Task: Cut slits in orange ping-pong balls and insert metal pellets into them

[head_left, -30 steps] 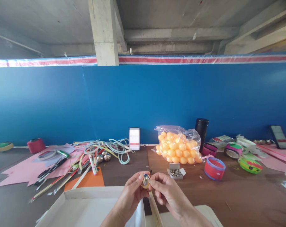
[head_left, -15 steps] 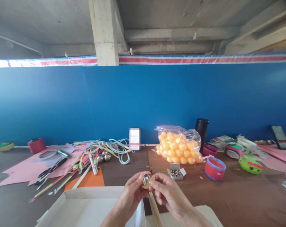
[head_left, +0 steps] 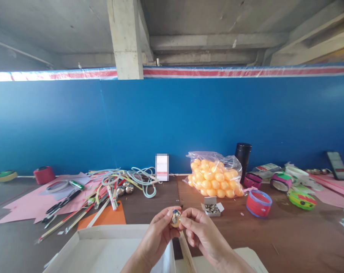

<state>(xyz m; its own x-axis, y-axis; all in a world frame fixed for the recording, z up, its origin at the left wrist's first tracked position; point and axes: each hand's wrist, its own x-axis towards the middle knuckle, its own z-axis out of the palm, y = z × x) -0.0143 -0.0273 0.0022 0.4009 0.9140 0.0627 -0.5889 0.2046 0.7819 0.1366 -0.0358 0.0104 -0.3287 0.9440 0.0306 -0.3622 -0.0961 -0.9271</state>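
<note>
A small shiny metal ball (head_left: 175, 218), silver with a golden reflection, is in front of me at the lower middle. My left hand (head_left: 160, 230) is closed around its left side, with the thumb and fingers pinching it. On the opposite side, the pinched fingertips of my right hand (head_left: 197, 227) touch the ball. Whether they also hold something tiny is hidden. Just beyond my right hand stands an open small box (head_left: 213, 213) of little shiny metal pieces. A white tray-like box (head_left: 103, 232) lies below my left hand.
Behind the small box sits a clear bag of orange balls (head_left: 214, 178). Cords (head_left: 143, 182), scissors (head_left: 62, 203) and pink paper (head_left: 26, 201) spread over the left side. To the right are a red and blue ring (head_left: 259, 203) and a black cylinder (head_left: 243, 157).
</note>
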